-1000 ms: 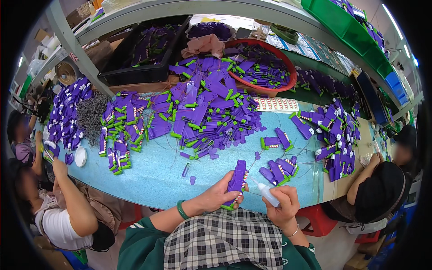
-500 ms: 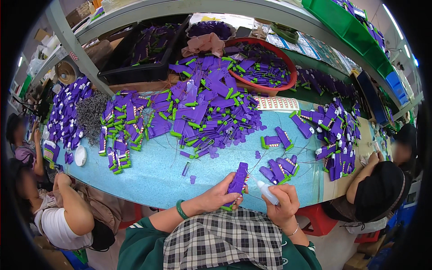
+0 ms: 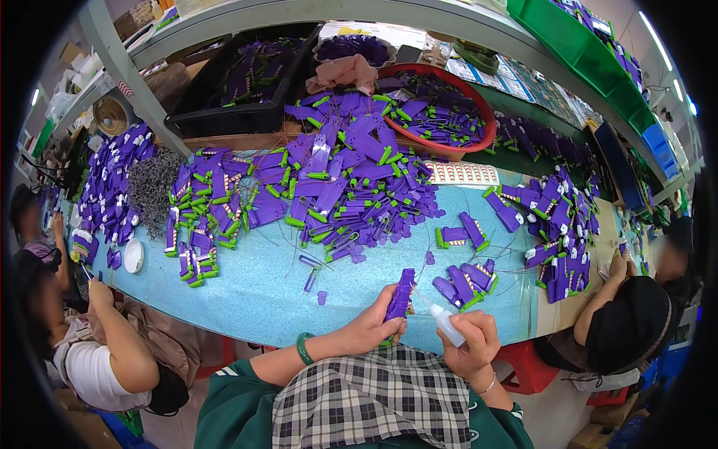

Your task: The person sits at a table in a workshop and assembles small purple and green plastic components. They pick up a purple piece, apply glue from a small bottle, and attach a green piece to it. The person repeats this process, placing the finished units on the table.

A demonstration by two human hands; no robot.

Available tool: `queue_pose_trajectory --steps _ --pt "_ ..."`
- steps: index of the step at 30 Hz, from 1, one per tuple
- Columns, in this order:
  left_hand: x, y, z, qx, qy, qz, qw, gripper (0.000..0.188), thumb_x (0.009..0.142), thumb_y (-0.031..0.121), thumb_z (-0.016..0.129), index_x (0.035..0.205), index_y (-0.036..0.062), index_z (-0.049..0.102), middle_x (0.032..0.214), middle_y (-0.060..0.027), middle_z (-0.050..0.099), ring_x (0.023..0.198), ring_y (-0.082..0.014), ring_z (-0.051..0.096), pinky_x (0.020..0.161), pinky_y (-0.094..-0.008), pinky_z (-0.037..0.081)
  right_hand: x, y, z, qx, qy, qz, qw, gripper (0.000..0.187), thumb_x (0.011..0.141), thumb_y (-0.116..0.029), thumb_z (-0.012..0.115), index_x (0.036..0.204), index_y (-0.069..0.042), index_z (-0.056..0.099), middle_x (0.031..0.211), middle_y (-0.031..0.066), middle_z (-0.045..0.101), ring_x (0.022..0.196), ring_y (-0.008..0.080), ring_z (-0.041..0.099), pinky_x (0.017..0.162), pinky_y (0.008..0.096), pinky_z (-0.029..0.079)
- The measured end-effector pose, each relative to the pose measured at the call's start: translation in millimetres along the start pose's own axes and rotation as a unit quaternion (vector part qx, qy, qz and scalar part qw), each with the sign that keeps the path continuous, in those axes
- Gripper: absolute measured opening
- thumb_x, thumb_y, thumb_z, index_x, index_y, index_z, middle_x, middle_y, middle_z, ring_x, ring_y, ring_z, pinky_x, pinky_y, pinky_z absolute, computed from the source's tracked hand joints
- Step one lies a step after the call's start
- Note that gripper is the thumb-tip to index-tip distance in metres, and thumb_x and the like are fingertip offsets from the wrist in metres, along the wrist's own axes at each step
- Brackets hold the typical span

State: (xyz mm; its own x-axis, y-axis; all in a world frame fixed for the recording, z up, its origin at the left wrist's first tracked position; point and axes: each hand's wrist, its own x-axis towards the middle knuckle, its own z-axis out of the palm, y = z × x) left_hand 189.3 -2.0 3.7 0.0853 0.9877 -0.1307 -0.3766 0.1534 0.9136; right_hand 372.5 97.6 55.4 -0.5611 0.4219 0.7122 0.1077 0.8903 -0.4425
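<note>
My left hand (image 3: pixel 371 329) is closed around a purple plastic part (image 3: pixel 402 293) with a green end and a striped edge, held upright over the table's near edge. A small white squeeze bottle (image 3: pixel 447 325) with a thin nozzle is in my right hand (image 3: pixel 474 346), its tip pointing at the purple part with a small gap between. Several similar purple and green parts (image 3: pixel 465 283) lie just beyond the bottle. Left of the held part, a clear piece (image 3: pixel 311 280) and a small purple scrap (image 3: pixel 322 298) rest on the blue tabletop (image 3: pixel 247 307).
A big heap of purple parts (image 3: pixel 359 187) fills the middle, with more piles (image 3: pixel 561 224) right and left. Behind stand a red basin (image 3: pixel 490 131) and a black tray (image 3: pixel 224 120). A white dish (image 3: pixel 134 256) sits left. Co-workers (image 3: pixel 112 352) sit on both sides.
The purple part has turned slightly in my left hand, and the bottle has moved a little down, away from it. The left co-worker's hand has moved toward a striped part with a tool.
</note>
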Motion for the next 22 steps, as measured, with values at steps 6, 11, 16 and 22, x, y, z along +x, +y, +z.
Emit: queue_pose_trajectory --steps 6,11,16,22 --pt "0 1 2 0.079 0.009 0.004 0.997 0.053 0.097 0.002 0.042 0.142 0.0054 0.016 0.094 -0.0058 0.051 0.075 -0.0114 0.053 0.069 -0.0276 0.048 0 1 1 -0.001 -0.021 -0.002 1.000 0.041 0.064 0.001 0.081 0.101 -0.003 0.063 0.086 0.0092 0.061 0.063 0.0210 0.060 0.053 0.0287 0.047" --pt "0 -2 2 0.128 0.027 0.024 0.991 0.053 0.097 0.002 0.043 0.142 0.0053 0.016 0.093 -0.0059 0.051 0.075 -0.0114 0.052 0.069 -0.0272 0.047 0 1 2 -0.006 -0.021 -0.005 1.000 0.040 0.064 0.001 0.081 0.100 -0.003 0.063 0.086 0.0093 0.061 0.063 0.0212 0.060 0.052 0.0291 0.047" --pt "0 -2 -4 0.052 -0.015 0.021 0.998 0.052 0.097 0.007 0.047 0.141 0.0071 0.019 0.091 -0.0061 0.051 0.074 -0.0126 0.052 0.068 -0.0285 0.047 0 0 2 -0.005 -0.010 -0.006 1.000 0.040 0.064 0.002 0.081 0.100 -0.003 0.064 0.085 0.0086 0.061 0.062 0.0201 0.060 0.051 0.0283 0.047" --pt "2 3 -11 -0.224 -0.022 0.006 0.974 0.061 0.095 0.022 0.059 0.142 0.0150 0.021 0.098 -0.0097 0.052 0.079 -0.0156 0.053 0.070 -0.0331 0.048 -5 2 2 0.023 -0.028 0.002 0.999 0.043 0.066 0.000 0.081 0.104 -0.005 0.062 0.087 0.0093 0.057 0.066 0.0190 0.057 0.054 0.0293 0.045"
